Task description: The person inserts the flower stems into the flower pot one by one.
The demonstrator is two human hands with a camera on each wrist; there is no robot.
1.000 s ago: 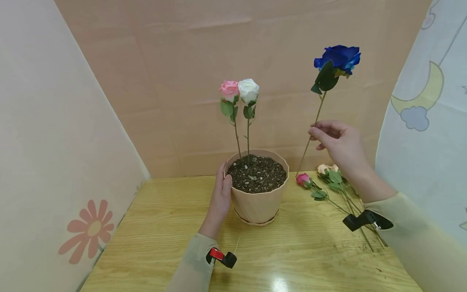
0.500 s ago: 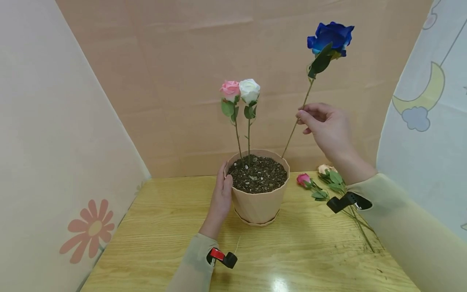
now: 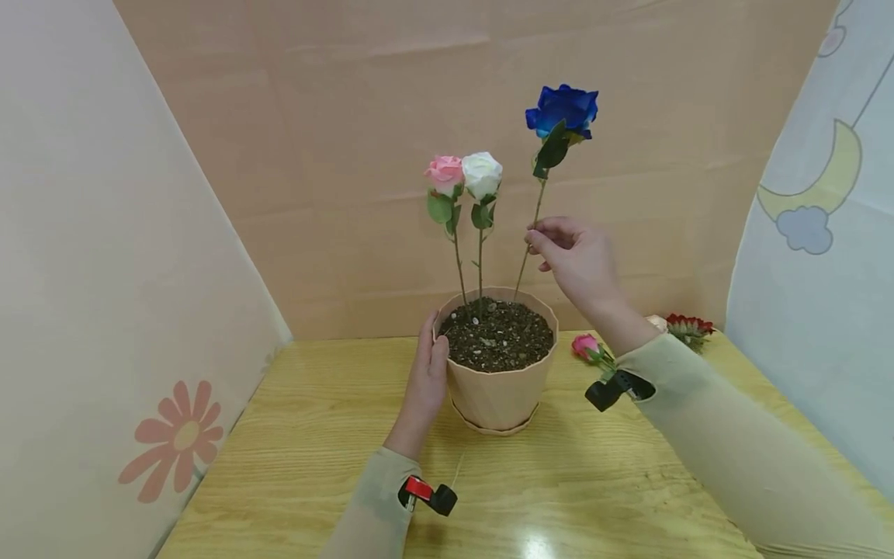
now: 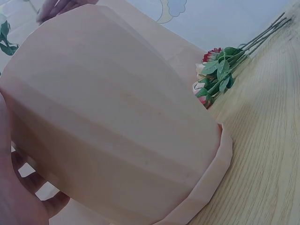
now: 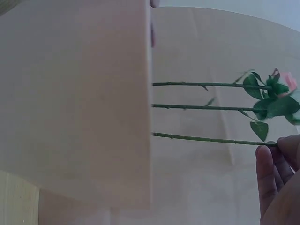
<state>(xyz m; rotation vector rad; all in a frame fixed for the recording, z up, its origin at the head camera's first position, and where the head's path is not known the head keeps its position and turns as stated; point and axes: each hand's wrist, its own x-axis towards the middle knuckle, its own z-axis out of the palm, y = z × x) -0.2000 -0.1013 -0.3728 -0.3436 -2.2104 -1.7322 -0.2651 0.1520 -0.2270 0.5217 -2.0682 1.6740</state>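
Observation:
In the head view, my right hand (image 3: 576, 260) pinches the stem of a blue rose (image 3: 564, 110) between thumb and fingers. The rose leans slightly right, its lower stem meeting the soil (image 3: 496, 338) by the back rim. In the right wrist view, the stem (image 5: 211, 139) runs down past the rim, its end hidden by the pot wall. A pink rose (image 3: 445, 174) and a white rose (image 3: 482, 175) stand in the peach flowerpot (image 3: 499, 396). My left hand (image 3: 422, 376) rests along the pot's left side, thumb in front, fingers reaching around the wall.
Loose flowers lie at the right: a deep pink rose (image 3: 585, 346) and a red flower (image 3: 687, 326), partly hidden by my right sleeve. Their stems (image 4: 265, 37) show in the left wrist view. Behind the wooden table (image 3: 314, 435) hangs a peach cloth (image 3: 349, 194).
My right hand has brought the blue rose leftward from above the loose flowers, rising first and then lowering its stem over the pot. The left hand stays on the pot.

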